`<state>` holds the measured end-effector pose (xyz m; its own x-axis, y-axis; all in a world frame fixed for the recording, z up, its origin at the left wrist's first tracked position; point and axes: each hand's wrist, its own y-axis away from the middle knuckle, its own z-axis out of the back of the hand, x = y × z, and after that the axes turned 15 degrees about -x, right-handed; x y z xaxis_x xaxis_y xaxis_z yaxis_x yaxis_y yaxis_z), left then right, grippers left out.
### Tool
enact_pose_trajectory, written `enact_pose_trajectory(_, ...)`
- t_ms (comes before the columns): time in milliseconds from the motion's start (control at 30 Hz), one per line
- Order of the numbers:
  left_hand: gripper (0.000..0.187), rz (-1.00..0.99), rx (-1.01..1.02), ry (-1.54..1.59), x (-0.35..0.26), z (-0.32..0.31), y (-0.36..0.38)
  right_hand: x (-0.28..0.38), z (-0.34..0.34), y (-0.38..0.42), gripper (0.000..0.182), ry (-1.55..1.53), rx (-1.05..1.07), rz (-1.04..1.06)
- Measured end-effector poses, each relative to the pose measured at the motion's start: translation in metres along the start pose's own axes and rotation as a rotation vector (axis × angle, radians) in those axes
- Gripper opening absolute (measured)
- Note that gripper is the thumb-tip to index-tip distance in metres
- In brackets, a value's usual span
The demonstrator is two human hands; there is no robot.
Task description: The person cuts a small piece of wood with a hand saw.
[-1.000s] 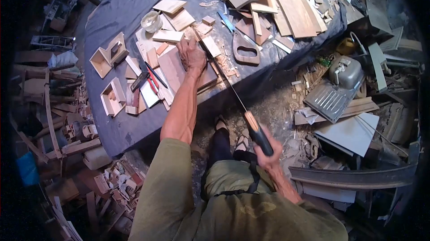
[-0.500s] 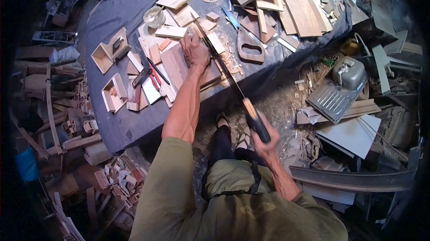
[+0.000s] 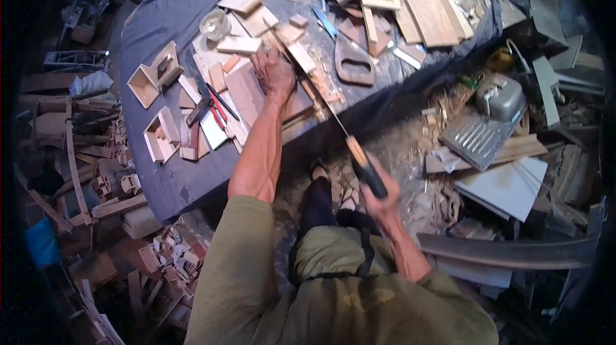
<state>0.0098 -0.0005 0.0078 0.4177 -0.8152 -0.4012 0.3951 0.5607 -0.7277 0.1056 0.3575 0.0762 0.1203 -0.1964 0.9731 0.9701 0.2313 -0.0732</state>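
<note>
My left hand (image 3: pixel 274 74) presses down with bent fingers on a brown wooden board (image 3: pixel 244 92) near the front edge of the covered table, gripping it. In my right hand (image 3: pixel 383 194) is a straight-handled saw (image 3: pixel 357 152) with a black grip, its fingers wrapped round the handle. The long thin blade slants away across the wood, close along the right side of my left hand. Sawdust and shavings (image 3: pixel 328 88) lie beside the blade. Whether the teeth are inside a cut cannot be made out.
On the table are a second handsaw (image 3: pixel 350 52), a glass jar (image 3: pixel 215 25), a hammer (image 3: pixel 199 111), red-handled pliers (image 3: pixel 218 114), small wooden boxes (image 3: pixel 168 147) and stacked boards (image 3: pixel 436 21). Scrap wood and a metal sink (image 3: pixel 504 98) crowd the floor.
The saw handle and my right hand are slightly farther forward, toward the table. My left hand stays on the board; the whole view has shifted a little.
</note>
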Motion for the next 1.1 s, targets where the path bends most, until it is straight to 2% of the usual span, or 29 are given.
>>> enact_pose_trajectory(67,0.025,-0.014,-0.057,-0.004,-0.002,0.002,0.003,-0.009,0.033,0.035,0.055,0.037,-0.011,0.04)
enact_pose_trajectory(167,0.026,-0.041,-0.03,0.003,0.004,-0.001,0.004,0.002,0.051,0.049,0.055,0.121,-0.029,0.105)
enact_pose_trajectory(400,0.023,-0.012,-0.051,0.011,0.004,-0.001,0.002,0.036,-0.004,-0.018,0.06,0.007,0.054,0.04)
enact_pose_trajectory(467,0.022,0.003,-0.101,0.009,0.003,-0.007,0.005,0.039,0.013,-0.006,0.059,0.027,0.046,0.064)
enact_pose_trajectory(600,0.022,0.073,0.001,0.004,-0.005,0.006,0.0,0.05,0.056,0.031,0.056,0.069,0.041,0.14)
enact_pose_trajectory(767,0.021,0.074,-0.058,0.066,-0.005,0.003,-0.001,0.056,0.016,-0.009,0.059,0.096,0.052,0.031)
enact_pose_trajectory(833,0.02,0.005,-0.094,0.028,0.005,-0.003,-0.005,0.05,0.008,-0.015,0.061,0.061,0.064,0.004)
enact_pose_trajectory(867,0.02,-0.027,-0.092,0.017,0.005,-0.005,0.003,0.041,0.01,-0.007,0.061,0.046,0.058,-0.022)
enact_pose_trajectory(967,0.024,0.041,-0.088,0.05,0.0,-0.005,0.001,0.047,0.026,0.012,0.06,0.041,0.089,-0.046)
enact_pose_trajectory(1067,0.021,0.079,0.026,0.027,-0.001,0.003,-0.001,0.043,0.064,0.044,0.059,0.093,0.074,-0.035)
enact_pose_trajectory(1100,0.019,0.074,0.005,0.03,-0.002,0.002,-0.001,0.048,0.065,0.045,0.059,0.097,0.076,-0.023)
